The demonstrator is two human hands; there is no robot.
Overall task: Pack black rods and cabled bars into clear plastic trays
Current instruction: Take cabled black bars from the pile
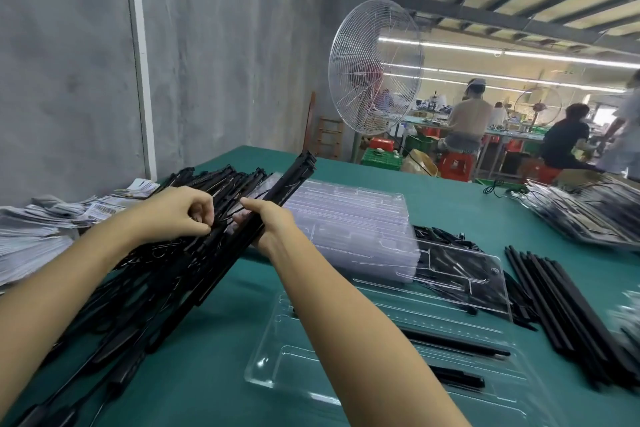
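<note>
Our right hand (273, 222) grips a bundle of long black cabled bars (291, 180), with the fingers curled round it from the right and the thumb lying along its top. The bundle is raised off the green surface (450, 204) and tilts, its far end pointing up and to the right and its near end dipping toward the left. Our left hand (183, 215) has its fingers curled and pinches the bundle's left side, just beside the right hand, where thin black cabling loops between the two.

Under and to the left of the bundle lies a loose heap of black cabled bars (138, 305), spreading from the far left of the surface to the near left corner. Left of that heap sits a stack of printed paper sheets (34, 236).

Right of our hands stands a tall stack of clear plastic trays (353, 218). Nearer to us an open clear plastic tray (273, 378) lies flat, with two black rods (457, 345) resting in its grooves. Between the stack and this tray another clear tray (464, 270) holds black parts. Further right a row of loose black rods (561, 308) lies side by side on the surface. At the far right edge a pile of filled trays (581, 215) is blurred.

Beyond the surface stands a white wire-caged fan (375, 69).
</note>
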